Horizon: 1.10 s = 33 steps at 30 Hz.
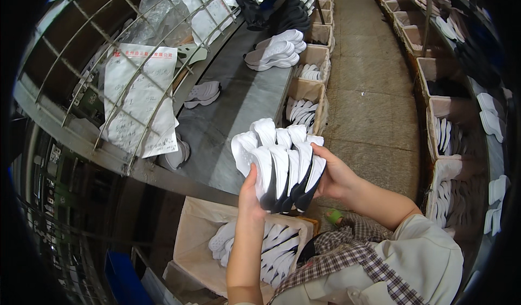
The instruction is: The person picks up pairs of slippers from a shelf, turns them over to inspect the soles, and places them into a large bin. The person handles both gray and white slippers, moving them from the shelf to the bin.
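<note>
Between my two hands I hold a bundle of white shoe soles [279, 161] with black lower parts, stacked side by side. My left hand [250, 191] presses on the bundle's left side, thumb up. My right hand [332, 172] grips it from the right, its fingers partly hidden behind the soles. Below the bundle is a cloth-lined bin [203, 214] with several more white and black soles [279, 251] in it. The grey bench top [228, 109] lies just beyond my hands.
A pile of white soles [277, 51] and a loose sole [203, 93] rest on the bench. At left stands a wire mesh [81, 71] with a paper sheet [140, 99]. Lined bins [304, 90] flank the concrete aisle [372, 109], with another row [445, 107] at right.
</note>
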{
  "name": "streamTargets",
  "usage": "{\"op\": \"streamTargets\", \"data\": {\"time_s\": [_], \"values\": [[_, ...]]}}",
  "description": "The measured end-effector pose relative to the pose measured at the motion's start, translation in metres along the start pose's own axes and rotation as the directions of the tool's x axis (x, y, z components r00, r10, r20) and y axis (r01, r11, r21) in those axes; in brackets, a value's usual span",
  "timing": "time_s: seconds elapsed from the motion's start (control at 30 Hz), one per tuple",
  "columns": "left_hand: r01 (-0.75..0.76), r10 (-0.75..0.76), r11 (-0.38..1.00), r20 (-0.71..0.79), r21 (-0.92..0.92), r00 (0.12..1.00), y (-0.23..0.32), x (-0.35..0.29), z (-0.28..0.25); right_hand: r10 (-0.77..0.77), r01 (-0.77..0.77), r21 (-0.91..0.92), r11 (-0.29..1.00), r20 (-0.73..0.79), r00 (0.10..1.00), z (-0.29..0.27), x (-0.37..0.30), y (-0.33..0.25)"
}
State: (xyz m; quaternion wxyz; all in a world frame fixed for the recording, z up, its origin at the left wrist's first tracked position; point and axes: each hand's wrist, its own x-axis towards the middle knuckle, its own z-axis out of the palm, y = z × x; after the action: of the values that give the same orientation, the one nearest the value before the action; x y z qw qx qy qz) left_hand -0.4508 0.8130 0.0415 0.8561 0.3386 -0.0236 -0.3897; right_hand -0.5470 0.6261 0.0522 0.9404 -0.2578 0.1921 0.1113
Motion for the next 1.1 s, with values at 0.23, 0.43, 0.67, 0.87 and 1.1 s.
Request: {"op": "streamTargets", "data": {"time_s": [0.23, 0.43, 0.67, 0.87, 1.1], "values": [[0.063, -0.059, 0.992, 0.047, -0.111, 0.997, -0.006, -0.016, 0.006, -0.015, 0.014, -0.024, 1.0, -0.009, 1.0, 0.007, -0.033, 0.015], [0.01, -0.007, 1.0, 0.091, -0.028, 0.996, -0.007, -0.037, 0.004, -0.03, 0.03, 0.0, 1.0, -0.033, 0.999, 0.013, -0.047, 0.025], [-0.004, 0.007, 0.999, 0.066, -0.041, 0.998, -0.004, -0.049, 0.001, -0.061, 0.059, 0.033, 0.998, 0.065, 0.996, 0.014, -0.053, 0.033], [-0.036, 0.047, 0.998, 0.195, -0.058, 0.98, -0.002, -0.057, 0.002, -0.072, 0.073, -0.031, 0.997, 0.013, 0.997, 0.025, -0.061, 0.034], [-0.051, 0.056, 0.998, 0.149, -0.038, 0.987, -0.001, -0.061, 0.011, -0.084, 0.086, -0.009, 0.996, 0.12, 0.989, 0.023, -0.063, 0.033]]}}
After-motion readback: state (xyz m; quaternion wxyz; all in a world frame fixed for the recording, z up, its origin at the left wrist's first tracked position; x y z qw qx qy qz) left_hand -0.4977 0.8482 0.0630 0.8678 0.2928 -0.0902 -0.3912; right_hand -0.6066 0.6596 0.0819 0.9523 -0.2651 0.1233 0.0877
